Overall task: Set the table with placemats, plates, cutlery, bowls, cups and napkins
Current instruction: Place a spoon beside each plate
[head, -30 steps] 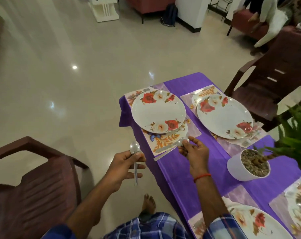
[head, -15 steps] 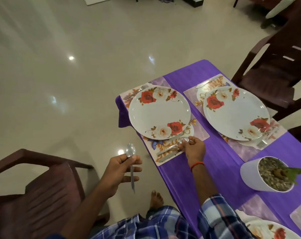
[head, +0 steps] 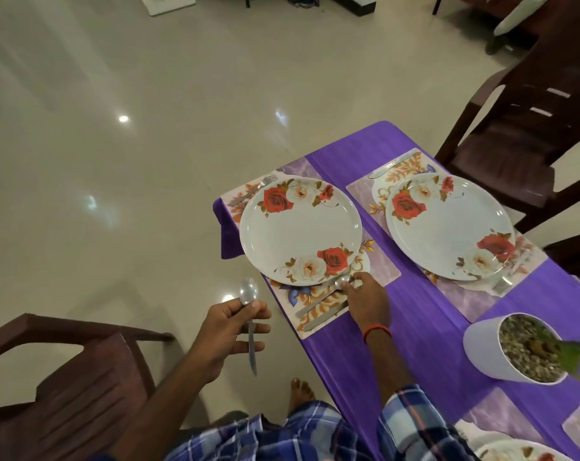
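My left hand (head: 230, 331) grips a steel spoon (head: 249, 314) upright, off the table's near edge. My right hand (head: 368, 299) pinches the bowl end of a second spoon (head: 325, 296) that lies on the floral placemat (head: 318, 312) beside a knife (head: 325, 315), just below the rose-printed plate (head: 300, 231). A fork (head: 253, 190) lies at that plate's far side. To the right, a second rose plate (head: 448, 224) sits on its own placemat (head: 474, 301) with a knife (head: 393, 165) above and a fork (head: 506, 281) below.
The table wears a purple cloth (head: 424, 344). A white pot with pebbles and a plant (head: 518, 352) stands at the right. Dark brown chairs stand at the left (head: 59, 387) and the far right (head: 527, 128). Another rose plate (head: 521, 452) shows at the bottom right.
My right hand has lowered its spoon flat onto the placemat next to the knife. The view has tilted down and closer. My left hand stays put with its spoon.
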Demonstrator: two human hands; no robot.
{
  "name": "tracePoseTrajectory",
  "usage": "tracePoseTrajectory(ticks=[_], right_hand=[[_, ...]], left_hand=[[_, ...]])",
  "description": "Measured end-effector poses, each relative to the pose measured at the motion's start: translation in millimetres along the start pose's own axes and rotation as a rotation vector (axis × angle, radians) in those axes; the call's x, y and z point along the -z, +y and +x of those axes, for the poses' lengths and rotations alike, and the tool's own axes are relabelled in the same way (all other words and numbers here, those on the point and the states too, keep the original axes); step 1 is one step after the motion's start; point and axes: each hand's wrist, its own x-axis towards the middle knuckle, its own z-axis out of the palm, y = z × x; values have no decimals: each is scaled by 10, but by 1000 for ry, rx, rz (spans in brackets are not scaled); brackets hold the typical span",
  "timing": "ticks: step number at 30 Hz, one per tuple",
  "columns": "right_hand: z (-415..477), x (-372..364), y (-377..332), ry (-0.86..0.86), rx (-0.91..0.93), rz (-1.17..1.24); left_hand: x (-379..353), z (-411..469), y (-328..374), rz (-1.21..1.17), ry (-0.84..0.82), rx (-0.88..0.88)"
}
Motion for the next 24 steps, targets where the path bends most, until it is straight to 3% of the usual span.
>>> tracePoseTrajectory(ticks=[8, 15, 18, 24], right_hand=[[-11, 112, -159, 80, 62, 53], [119, 89, -1143, 55, 210, 325], [132, -100, -1734, -47, 278, 329], [-29, -756, -2912, -444, 386, 470]], left_hand=[[170, 204, 131, 4, -19, 26], [536, 652, 532, 53, -117, -26], [743, 866, 795, 45, -149, -79], [1378, 1201, 1220, 63, -227, -119]])
